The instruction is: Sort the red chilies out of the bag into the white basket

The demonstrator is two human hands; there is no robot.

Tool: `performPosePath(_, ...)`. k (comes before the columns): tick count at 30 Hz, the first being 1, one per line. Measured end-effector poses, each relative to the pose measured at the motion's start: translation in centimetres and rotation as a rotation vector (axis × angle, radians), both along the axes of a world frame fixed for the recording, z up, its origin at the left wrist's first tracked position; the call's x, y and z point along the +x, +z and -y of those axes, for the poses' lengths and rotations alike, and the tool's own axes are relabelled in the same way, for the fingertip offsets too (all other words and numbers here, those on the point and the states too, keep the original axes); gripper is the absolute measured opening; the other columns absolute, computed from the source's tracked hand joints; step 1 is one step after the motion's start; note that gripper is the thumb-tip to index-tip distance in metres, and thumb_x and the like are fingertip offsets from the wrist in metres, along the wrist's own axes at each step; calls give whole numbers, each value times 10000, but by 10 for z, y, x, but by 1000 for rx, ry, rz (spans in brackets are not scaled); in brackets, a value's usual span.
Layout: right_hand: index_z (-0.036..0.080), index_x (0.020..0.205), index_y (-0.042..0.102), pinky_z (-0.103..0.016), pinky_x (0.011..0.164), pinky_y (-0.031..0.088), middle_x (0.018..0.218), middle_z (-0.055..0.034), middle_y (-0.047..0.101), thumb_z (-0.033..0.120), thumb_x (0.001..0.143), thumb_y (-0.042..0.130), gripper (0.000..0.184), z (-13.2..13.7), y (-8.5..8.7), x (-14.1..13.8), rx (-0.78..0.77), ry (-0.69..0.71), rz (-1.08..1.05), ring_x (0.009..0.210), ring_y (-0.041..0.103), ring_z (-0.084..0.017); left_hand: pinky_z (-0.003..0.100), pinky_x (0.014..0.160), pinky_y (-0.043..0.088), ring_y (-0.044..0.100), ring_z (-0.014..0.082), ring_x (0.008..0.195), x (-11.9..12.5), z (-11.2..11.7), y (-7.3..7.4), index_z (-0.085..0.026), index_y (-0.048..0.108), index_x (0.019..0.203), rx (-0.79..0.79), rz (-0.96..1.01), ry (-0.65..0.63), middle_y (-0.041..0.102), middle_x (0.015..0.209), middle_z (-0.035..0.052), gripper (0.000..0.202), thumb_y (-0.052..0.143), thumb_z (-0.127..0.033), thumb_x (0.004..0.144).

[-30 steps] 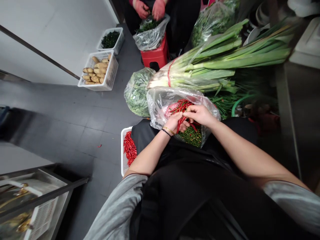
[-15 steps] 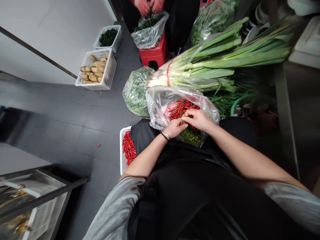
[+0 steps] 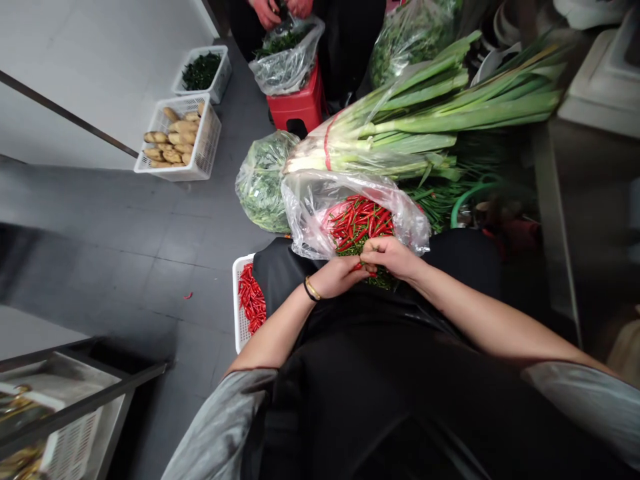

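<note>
My left hand (image 3: 341,275) is closed on red chili peppers (image 3: 373,274), whose red ends poke out at the fingertips. Meeting it fingertip to fingertip, my right hand (image 3: 391,256) is pinched at the stem side; what lies between its fingers is too small to make out. Just beyond both hands, a clear plastic bag (image 3: 306,223) lies open in my lap, with a heap of red chilies (image 3: 361,220) inside. Green stems (image 3: 383,279) are gathered below my fingers, partly hidden by them. By my left thigh, a white basket (image 3: 237,303) holds more red chilies (image 3: 251,300).
Leeks (image 3: 400,127) and a bagged green vegetable (image 3: 265,183) lie beyond the bag. A co-worker's hands (image 3: 267,12) are over a bag on a red stool (image 3: 300,103). A crate of brown roots (image 3: 205,153) stands left; a metal rack (image 3: 120,387) is at lower left.
Both hands have drawn back slightly toward my body, uncovering more of the chili heap. Chili ends now show more clearly at my left fingertips. The co-worker's hands have moved apart.
</note>
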State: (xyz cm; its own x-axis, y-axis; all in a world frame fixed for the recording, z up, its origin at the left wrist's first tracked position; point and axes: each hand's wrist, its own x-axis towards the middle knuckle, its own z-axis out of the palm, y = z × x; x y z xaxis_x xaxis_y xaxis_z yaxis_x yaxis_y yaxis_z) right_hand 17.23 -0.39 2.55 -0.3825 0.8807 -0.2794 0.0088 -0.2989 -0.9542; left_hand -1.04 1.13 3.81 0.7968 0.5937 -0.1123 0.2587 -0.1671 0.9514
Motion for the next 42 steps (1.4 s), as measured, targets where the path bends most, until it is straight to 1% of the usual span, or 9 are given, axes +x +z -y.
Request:
performPosePath(6, 215, 669, 461, -250, 456, 406, 534, 49, 459, 641, 693, 721, 500, -18, -2, 23, -123, -166, -82, 482, 489, -115, 196, 447, 304, 401, 56, 470, -20, 1, 9, -146, 573, 826, -535, 267, -22, 544, 632, -3, 417, 626, -560, 820)
performPosePath(10, 218, 957, 643, -315, 606, 474, 828, -58, 655, 473, 822, 648, 289, -41, -9, 60, 239, 45, 633, 691, 602, -186, 167, 360, 208, 440, 64, 402, -19, 0, -8, -184, 478, 866, -774, 460, 229, 599, 649, 4, 453, 709, -548, 730)
performPosePath(15, 264, 1095, 712, -312, 641, 419, 1093, -115, 642, 299, 890, 528, 278, -63, -27, 80, 478, 282, 1424, 836, 620, -227, 180, 349, 232, 450, 82, 375, -16, -15, -21, -190, 517, 990, -793, 476, 150, 647, 657, 26, 614, 779, -566, 581)
performPosePath(18, 268, 1076, 723, -295, 633, 390, 1090, -106, 644, 350, 894, 534, 275, -66, -30, 80, 559, 398, 1447, 840, 616, -222, 193, 393, 255, 352, 54, 367, -7, -28, -24, -174, 567, 894, -653, 405, 225, 507, 528, -39, 516, 720, -608, 661)
performPosePath(22, 227, 929, 742, -303, 614, 376, 943, -102, 682, 406, 917, 503, 299, -64, -11, 80, 599, 396, 1324, 776, 611, -215, 250, 640, 433, 536, 114, 631, 23, -51, -21, -167, 646, 849, -121, 141, 377, 607, 731, 19, 306, 784, -386, 686)
performPosePath(27, 227, 767, 712, -297, 633, 417, 709, -37, 675, 554, 898, 509, 407, -51, 22, 75, 511, 298, 735, 660, 584, -166, 315, 819, 437, 583, 193, 822, 48, -67, -5, -174, 695, 779, 165, -4, 186, 616, 782, 59, 146, 730, -313, 748)
performPosePath(32, 196, 953, 725, -291, 541, 433, 681, -38, 671, 698, 850, 487, 565, -38, 14, 75, 236, 90, 289, 537, 551, -143, 270, 647, 409, 533, 137, 672, 31, -61, -2, -159, 682, 841, -164, 243, 191, 543, 679, 19, 380, 738, -511, 711)
performPosePath(37, 207, 1014, 742, -308, 617, 448, 984, -115, 706, 423, 882, 560, 312, -42, -22, 67, 483, 255, 1053, 778, 636, -211, 205, 402, 180, 301, 55, 440, 11, -49, -25, -177, 496, 667, -703, 500, 393, 379, 553, -39, 458, 688, -592, 646)
performPosePath(42, 148, 975, 724, -318, 608, 421, 995, -168, 689, 243, 888, 495, 263, -55, -26, 56, 568, 468, 1377, 785, 646, -243, 190, 382, 155, 321, 42, 403, 11, -46, -29, -177, 553, 835, -760, 450, 439, 485, 566, -45, 455, 745, -535, 630)
